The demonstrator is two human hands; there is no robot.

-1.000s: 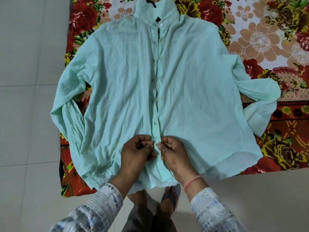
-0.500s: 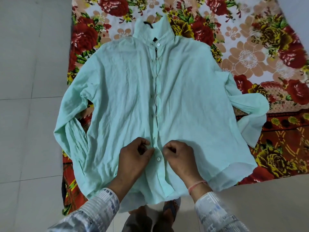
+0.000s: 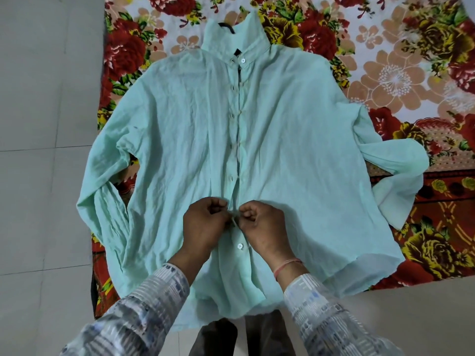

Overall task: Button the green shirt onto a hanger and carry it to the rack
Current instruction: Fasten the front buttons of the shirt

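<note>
I see both hands meeting low on the front opening of the green shirt point(image 3: 295, 150). The left hand point(image 3: 205, 227) pinches one edge of the opening with curled fingers. The right hand point(image 3: 262, 227) pinches the other edge, knuckles up, so the fingertips nearly touch (whatever small pale bit sits between them is too tiny for me to make out).

Just below the grip, on my side, a white button point(image 3: 240, 245) shows on the front strip. Beyond the grip, more buttons run up to the collar point(image 3: 254, 34), where a black curve of the hanger point(image 3: 227, 26) peeks out.

The shirt lies flat, front up, on a flowered bedspread point(image 3: 385, 73). Its sleeves are bent out to either side of the grip, and its hem hangs over the near edge. Left of the grip is tiled floor point(image 3: 38, 98).
</note>
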